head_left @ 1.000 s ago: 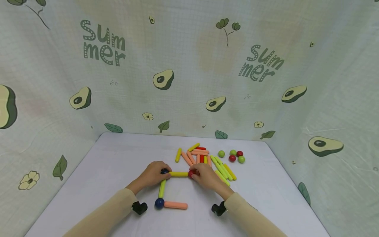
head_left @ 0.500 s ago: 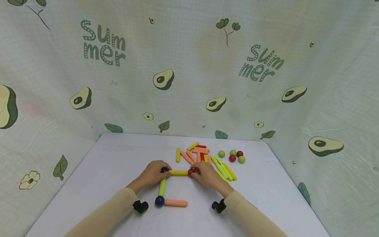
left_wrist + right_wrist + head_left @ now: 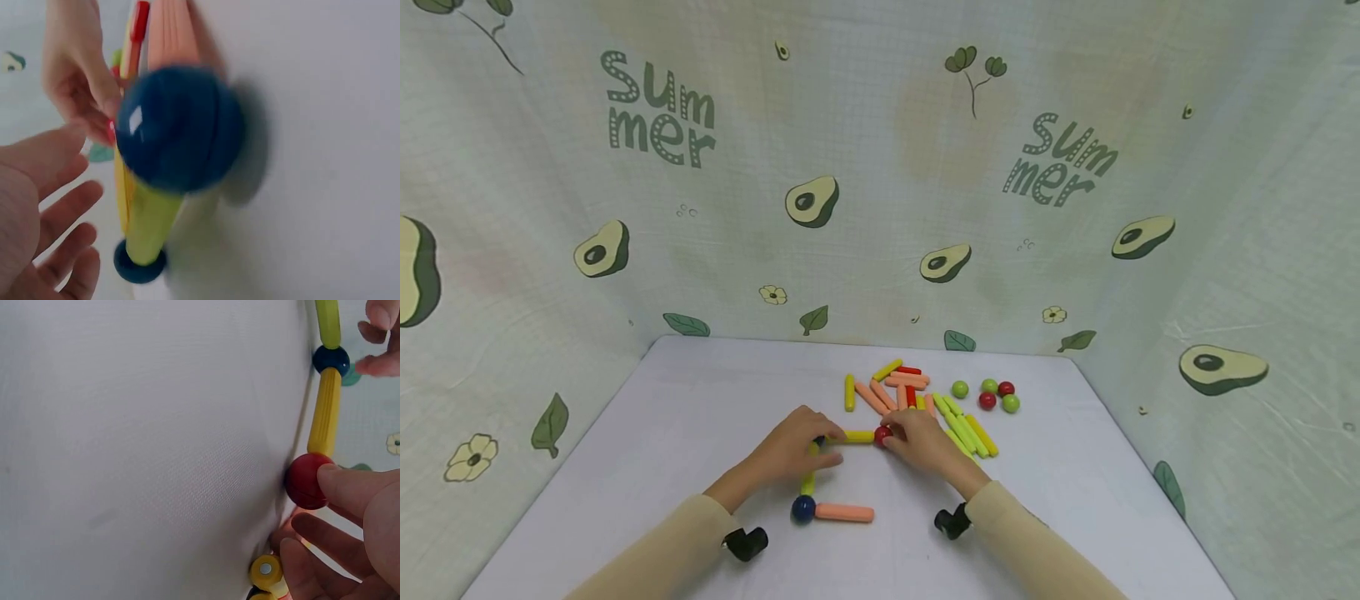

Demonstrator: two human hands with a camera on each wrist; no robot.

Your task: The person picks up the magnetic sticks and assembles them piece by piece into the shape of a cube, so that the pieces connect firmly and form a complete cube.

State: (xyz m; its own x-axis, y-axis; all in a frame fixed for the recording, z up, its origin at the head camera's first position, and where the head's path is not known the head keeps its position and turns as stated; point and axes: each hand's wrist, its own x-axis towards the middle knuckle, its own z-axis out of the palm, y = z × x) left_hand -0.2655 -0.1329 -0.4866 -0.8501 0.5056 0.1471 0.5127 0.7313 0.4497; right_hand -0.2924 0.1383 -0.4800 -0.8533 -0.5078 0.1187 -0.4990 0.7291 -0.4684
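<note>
My right hand pinches a red ball with its thumb on the near side. From that ball a yellow stick runs left to a dark blue ball. My left hand hovers over this blue ball, fingers spread and apart from it in the right wrist view. A yellow-green stick links it to a nearer blue ball. Off the nearer ball, a salmon stick points right. Together these pieces form a frame lying on the white table, with its right side unjoined.
Behind the right hand lie loose salmon sticks, yellow ones and red ones. Several yellow-green sticks lie to its right. Farther right are green balls and red balls. Printed cloth hangs around the table.
The left hand has let go of the far blue ball and opened its fingers. The yellow stick and red ball shifted slightly away from me; the right hand keeps its pinch.
</note>
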